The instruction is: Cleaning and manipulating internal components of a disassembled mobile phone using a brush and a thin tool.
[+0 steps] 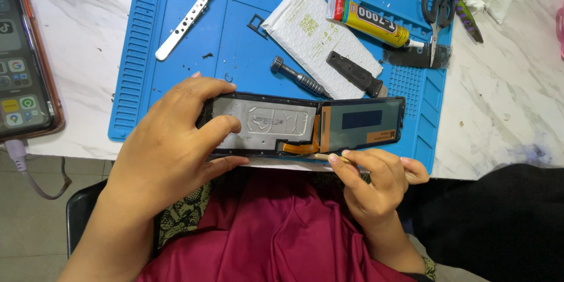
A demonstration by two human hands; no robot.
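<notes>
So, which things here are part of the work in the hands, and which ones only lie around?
In use:
- left hand, gripping the screen panel
- right hand, holding a thin stick at the panel's orange flex cable

Lying about:
- tweezers
- glue tube
- white pouch
- screwdriver
- scissors
- phone
- blue mat

Blue mat [176, 82]; silver tweezers [187, 19]; maroon cloth [276, 229] (plain).

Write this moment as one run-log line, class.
left hand: holds phone screen panel | right hand: grip on thin stick at orange flex cable | base: blue mat
</notes>
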